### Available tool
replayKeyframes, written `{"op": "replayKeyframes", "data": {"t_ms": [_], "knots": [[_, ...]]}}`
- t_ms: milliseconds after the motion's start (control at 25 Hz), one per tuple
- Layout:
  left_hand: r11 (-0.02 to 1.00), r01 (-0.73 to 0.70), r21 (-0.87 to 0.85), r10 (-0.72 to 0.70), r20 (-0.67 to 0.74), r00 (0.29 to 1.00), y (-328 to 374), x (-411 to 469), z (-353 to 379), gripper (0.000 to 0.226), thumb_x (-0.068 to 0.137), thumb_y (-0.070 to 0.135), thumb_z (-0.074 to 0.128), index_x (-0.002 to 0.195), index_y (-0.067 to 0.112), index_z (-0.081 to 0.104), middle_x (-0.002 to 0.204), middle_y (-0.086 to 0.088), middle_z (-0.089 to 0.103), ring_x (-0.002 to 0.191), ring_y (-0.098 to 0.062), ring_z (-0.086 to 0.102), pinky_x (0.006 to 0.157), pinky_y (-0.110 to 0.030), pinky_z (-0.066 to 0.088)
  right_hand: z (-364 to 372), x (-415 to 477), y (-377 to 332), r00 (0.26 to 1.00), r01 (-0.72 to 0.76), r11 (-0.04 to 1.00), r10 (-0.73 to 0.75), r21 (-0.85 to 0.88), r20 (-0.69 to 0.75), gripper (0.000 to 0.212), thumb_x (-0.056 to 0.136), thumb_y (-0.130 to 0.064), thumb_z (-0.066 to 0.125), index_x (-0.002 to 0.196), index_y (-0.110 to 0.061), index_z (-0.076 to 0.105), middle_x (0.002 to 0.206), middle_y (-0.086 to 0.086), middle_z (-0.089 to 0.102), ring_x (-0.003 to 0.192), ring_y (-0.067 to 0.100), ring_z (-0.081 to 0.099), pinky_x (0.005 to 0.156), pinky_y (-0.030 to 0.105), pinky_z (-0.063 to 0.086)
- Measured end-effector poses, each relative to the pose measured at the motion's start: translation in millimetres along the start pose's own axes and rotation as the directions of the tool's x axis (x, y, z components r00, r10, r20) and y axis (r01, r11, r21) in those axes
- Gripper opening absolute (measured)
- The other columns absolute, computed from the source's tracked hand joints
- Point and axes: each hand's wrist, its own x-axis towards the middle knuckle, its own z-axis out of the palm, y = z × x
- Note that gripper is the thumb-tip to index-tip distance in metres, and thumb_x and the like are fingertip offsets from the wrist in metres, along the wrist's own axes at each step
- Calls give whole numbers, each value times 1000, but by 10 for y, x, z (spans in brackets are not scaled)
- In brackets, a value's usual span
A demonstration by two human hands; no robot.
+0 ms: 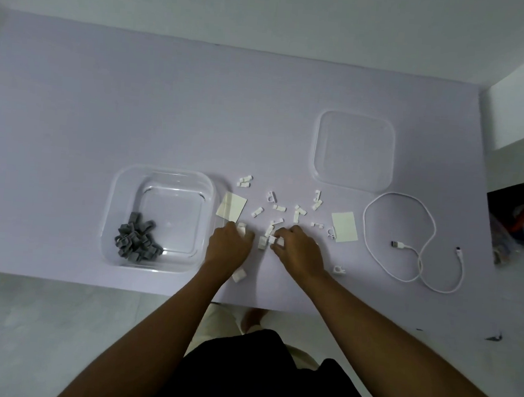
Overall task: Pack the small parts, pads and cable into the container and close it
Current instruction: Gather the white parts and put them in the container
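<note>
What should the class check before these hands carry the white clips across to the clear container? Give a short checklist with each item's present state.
1. Container open and reachable: ok, it stands beside the left hand with no lid on.
2. Room inside: ok, only the grey parts sit in one corner.
3. Clips secured: cannot tell, both the left and the right hand are curled over white clips, the hold hidden.
4. All clips gathered: not ok, many lie scattered on the table.
5. Pads and cable packed: not ok, both are on the table.
6. Lid at hand: ok, it lies behind the cable.
</note>
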Motion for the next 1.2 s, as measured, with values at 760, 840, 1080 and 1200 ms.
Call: {"op": "replayKeyframes", "data": {"t_ms": [760,840,1080,1200], "knots": [[947,-196,252,197,25,980,15,21,146,35,98,29,40,130,13,42,107,-11,58,75,-24,58,62,-29,41,-427,-312,73,881,-435,-111,153,894,448,11,92,-7,63,103,-10,66,78,5,59,54,12,47,42,21,30],[949,-188,254,189,22,982,53,33,134,31,97,33,42,123,15,45,101,-5,56,77,-24,56,63,-33,42,-440,-347,96,878,-439,-135,146,888,456,15,91,-7,62,105,-11,65,81,7,60,53,13,50,41,21,32],[971,-173,164,178,-16,984,60,89,170,23,101,24,38,116,9,46,91,-12,64,75,-30,66,62,-33,48,-509,-332,126,891,-447,-91,42,890,452,17,85,-14,60,100,-15,67,87,8,59,57,15,53,43,21,33],[991,-117,69,117,-6,993,39,115,136,19,100,23,44,113,9,48,86,-6,63,66,-17,58,58,-25,43,-532,-322,150,898,-439,-142,-35,887,439,16,88,-17,53,98,-15,65,87,8,61,59,17,52,44,22,33]]}}
